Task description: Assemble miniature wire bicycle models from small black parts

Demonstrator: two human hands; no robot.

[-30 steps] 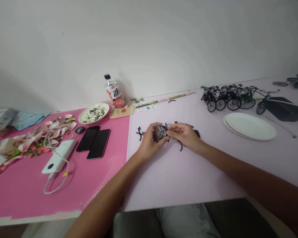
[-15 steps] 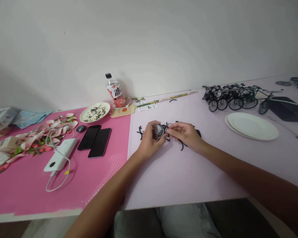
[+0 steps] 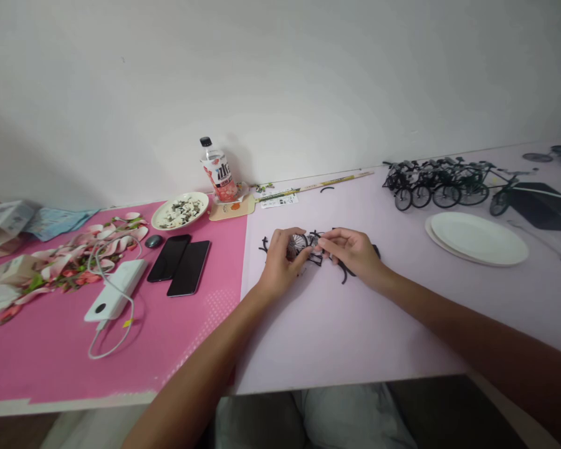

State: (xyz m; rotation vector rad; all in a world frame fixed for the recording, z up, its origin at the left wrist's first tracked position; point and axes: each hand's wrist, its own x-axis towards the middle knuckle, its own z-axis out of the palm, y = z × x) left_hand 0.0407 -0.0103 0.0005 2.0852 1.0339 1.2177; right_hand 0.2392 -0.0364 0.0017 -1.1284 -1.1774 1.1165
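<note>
Over the pale part of the table, my left hand [image 3: 281, 262] grips a small black spoked model bicycle wheel [image 3: 297, 246] between thumb and fingers. Close beside it, my right hand [image 3: 352, 252] is closed in a pinch near the wheel's right edge; whatever lies between its fingertips is too small to make out. Dark thin model parts show between and below the two hands. A curved black piece [image 3: 344, 272] lies under my right hand, and more small black parts [image 3: 263, 244] lie left of my left hand.
Assembled model bicycles [image 3: 442, 184] stand in a cluster at the back right, near stacked white plates [image 3: 481, 238] and a black box [image 3: 545, 204]. On the pink side are two phones [image 3: 189, 268], a power bank [image 3: 116, 290], artificial petals [image 3: 70, 259], a bowl [image 3: 161, 222] and a bottle [image 3: 220, 178].
The wheel in my left hand has tilted slightly, and more of the thin dark parts shows between my hands. My right hand has shifted a little. The whole view has moved slightly.
</note>
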